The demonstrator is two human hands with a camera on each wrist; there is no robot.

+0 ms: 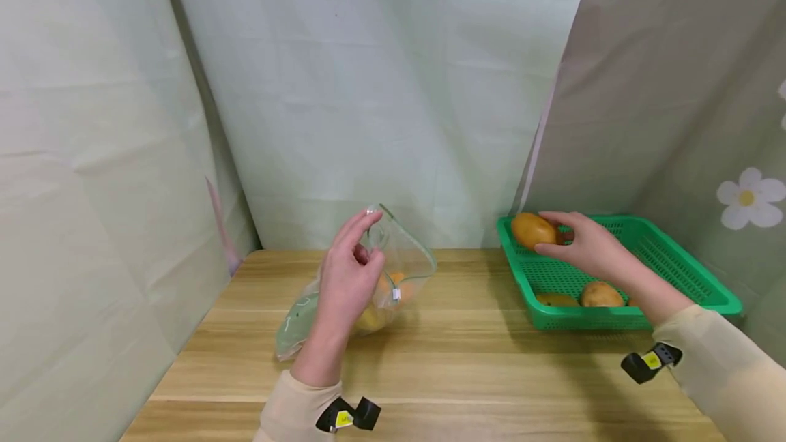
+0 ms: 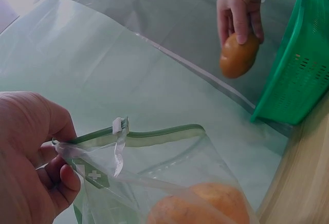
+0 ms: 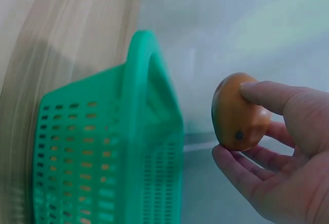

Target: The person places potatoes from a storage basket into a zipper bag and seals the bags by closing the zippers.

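Note:
My left hand [image 1: 350, 271] pinches the rim of a clear zip bag [image 1: 405, 261] and holds its mouth up off the wooden table [image 1: 460, 367]. In the left wrist view the left hand [image 2: 36, 157] grips the bag [image 2: 154, 157] by its green zip strip, and orange fruit [image 2: 200, 203] lies inside. My right hand [image 1: 583, 241] grips an orange-brown fruit [image 1: 533, 229] above the left end of the green basket [image 1: 675, 271]. The right wrist view shows the right hand [image 3: 277, 162] with fingers and thumb around that fruit [image 3: 237, 112], beside the basket [image 3: 118, 157].
Two more brownish fruits [image 1: 600, 294] lie in the basket near its front wall. Pale green cloth [image 1: 368, 87] hangs behind and on both sides of the table. Bare wood lies between the bag and the basket.

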